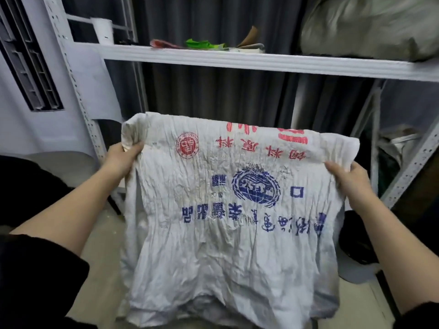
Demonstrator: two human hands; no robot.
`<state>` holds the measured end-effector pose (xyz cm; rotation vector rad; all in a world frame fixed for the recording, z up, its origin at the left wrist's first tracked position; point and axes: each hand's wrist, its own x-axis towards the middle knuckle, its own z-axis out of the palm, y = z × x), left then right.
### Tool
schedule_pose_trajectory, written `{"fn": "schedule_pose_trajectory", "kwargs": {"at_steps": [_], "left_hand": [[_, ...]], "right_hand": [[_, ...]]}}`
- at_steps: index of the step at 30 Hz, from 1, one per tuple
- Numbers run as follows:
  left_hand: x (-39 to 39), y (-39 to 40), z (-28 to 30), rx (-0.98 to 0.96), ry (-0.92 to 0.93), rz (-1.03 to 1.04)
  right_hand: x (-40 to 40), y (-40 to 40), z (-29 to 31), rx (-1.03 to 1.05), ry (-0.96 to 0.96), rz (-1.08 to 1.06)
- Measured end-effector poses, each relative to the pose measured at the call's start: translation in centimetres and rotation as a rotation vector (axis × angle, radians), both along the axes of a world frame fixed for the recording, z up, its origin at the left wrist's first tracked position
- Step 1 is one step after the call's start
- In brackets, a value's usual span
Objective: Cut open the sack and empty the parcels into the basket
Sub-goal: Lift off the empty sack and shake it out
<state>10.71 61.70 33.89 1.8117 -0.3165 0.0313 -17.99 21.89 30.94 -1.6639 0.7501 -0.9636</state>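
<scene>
A white woven sack [228, 245] with red and blue print hangs upside down in front of me, wrinkled and limp. My left hand [121, 159] grips its upper left corner. My right hand [349, 179] grips its upper right edge. The sack's lower end hangs low near the bottom of the view and hides whatever lies under it. No parcels and no basket show from here.
A white metal shelf rack [237, 59] stands right behind the sack, with a white roll [103, 30], papers and a green item [204, 44] on it. A large stuffed bag [370, 27] sits at the top right. Dark curtains hang behind. A dark round object [356, 238] sits on the floor at right.
</scene>
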Motion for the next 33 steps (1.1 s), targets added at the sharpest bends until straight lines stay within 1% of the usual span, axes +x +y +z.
{"fn": "schedule_pose_trajectory", "kwargs": {"at_steps": [3, 5, 6, 7, 8, 9, 10, 11, 12, 13, 14, 16, 18, 19, 21, 23, 24, 26, 27, 29, 31, 32, 33], "left_hand": [[-0.3, -0.2, -0.2, 0.069, -0.013, -0.009], [-0.3, -0.6, -0.1, 0.056, 0.001, 0.003], [-0.4, -1.0, 0.0, 0.024, 0.033, 0.007], [-0.5, -1.5, 0.2, -0.017, 0.074, 0.005], [-0.7, -2.0, 0.2, -0.078, 0.135, -0.008], [-0.9, -2.6, 0.2, -0.135, 0.199, -0.021], [-1.0, -3.1, 0.3, -0.174, 0.254, -0.036], [-1.0, -3.4, 0.4, -0.2, 0.286, -0.037], [-0.9, -3.3, 0.5, -0.201, 0.297, -0.034], [-0.6, -3.2, 0.5, -0.187, 0.289, -0.025], [0.0, -2.7, 0.5, -0.148, 0.261, -0.005], [1.1, -1.7, 0.4, -0.056, 0.136, 0.029], [1.4, -1.0, 0.2, 0.038, -0.015, 0.025], [1.5, -0.8, 0.0, 0.065, -0.074, 0.021], [1.5, -1.1, -0.7, 0.07, -0.122, 0.064], [1.2, -1.9, -1.4, 0.069, -0.092, 0.109], [0.9, -2.4, -1.9, 0.038, -0.036, 0.098], [0.2, -3.2, -2.6, -0.028, 0.078, 0.039], [-0.3, -3.5, -2.8, -0.044, 0.099, -0.018], [-0.8, -4.0, -3.4, -0.022, 0.094, -0.127], [-1.7, -4.2, -3.4, -0.027, 0.054, -0.193], [-2.1, -4.3, -3.5, -0.002, 0.011, -0.199], [-2.3, -4.5, -3.7, 0.064, -0.048, -0.211]], "right_hand": [[-1.1, -0.7, -0.6, -0.02, 0.031, -0.052], [-1.9, -0.4, -0.8, -0.034, 0.052, -0.097], [-2.1, -0.2, -1.0, -0.014, 0.033, -0.079], [-2.3, 0.2, -1.4, 0.046, 0.011, 0.008], [-2.3, 0.9, -1.9, 0.132, -0.001, 0.155], [-2.3, 1.7, -2.3, 0.181, 0.063, 0.307], [-2.3, 2.5, -2.8, 0.17, 0.196, 0.427], [-2.2, 3.0, -3.4, 0.111, 0.34, 0.49], [-2.0, 3.1, -3.9, 0.032, 0.421, 0.474], [-1.9, 3.0, -4.3, -0.023, 0.431, 0.404], [-1.8, 3.0, -4.3, -0.049, 0.386, 0.316], [-1.8, 2.4, -4.0, 0.005, 0.203, 0.155], [-1.7, 1.6, -3.8, 0.076, 0.024, 0.086], [-1.6, 1.4, -3.7, 0.074, -0.007, 0.067], [-0.9, 1.6, -3.4, -0.032, 0.025, 0.009], [0.2, 2.1, -3.1, -0.122, 0.026, -0.084], [0.7, 2.3, -3.0, -0.13, 0.003, -0.129], [1.5, 2.5, -2.7, -0.114, -0.037, -0.173], [1.8, 2.4, -2.4, -0.107, -0.038, -0.186], [1.9, 2.2, -1.7, -0.09, -0.027, -0.206], [1.9, 1.8, -1.2, -0.062, -0.026, -0.223], [1.8, 1.5, -1.1, -0.045, -0.026, -0.228], [1.7, 1.3, -1.0, -0.028, -0.031, -0.231]]}}
